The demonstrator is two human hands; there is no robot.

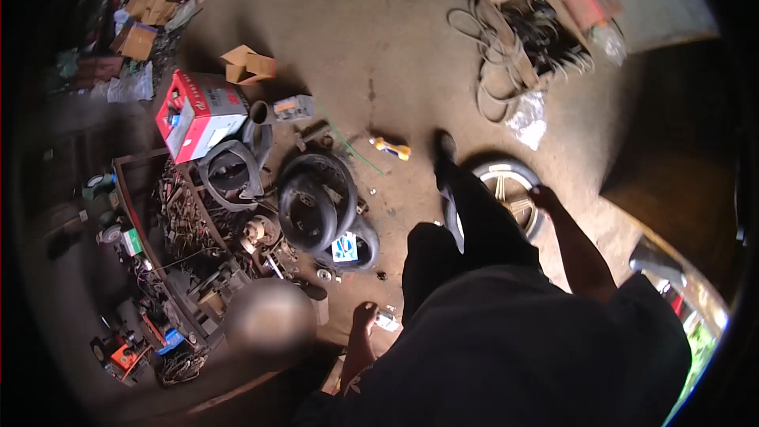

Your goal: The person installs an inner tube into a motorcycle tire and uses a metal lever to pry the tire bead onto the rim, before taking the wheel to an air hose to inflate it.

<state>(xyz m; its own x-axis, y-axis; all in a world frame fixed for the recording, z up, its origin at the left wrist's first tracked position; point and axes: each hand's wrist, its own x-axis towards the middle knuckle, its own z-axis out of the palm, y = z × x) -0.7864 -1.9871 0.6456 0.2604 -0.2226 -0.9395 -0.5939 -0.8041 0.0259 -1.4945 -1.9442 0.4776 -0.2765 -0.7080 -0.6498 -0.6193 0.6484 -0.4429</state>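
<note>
My right hand (544,198) is closed on the right edge of a spoked wheel (534,225) with a dark tyre and pale rim. My leg and dark trousers hide the wheel's left part. Lower down, my left hand (364,316) has its fingers bent in against a small white and silver packet (387,321), which it seems to hold. Farther off, a yellow-handled tool (393,149) lies on the floor, well apart from both hands.
Several loose tyres (348,178) lie left of my legs, beside a red and white carton (213,107) and a metal-framed tray (158,160) of small parts. A wooden crate (581,35) with looped tubing stands far right. Someone's blurred head (269,320) is at lower left.
</note>
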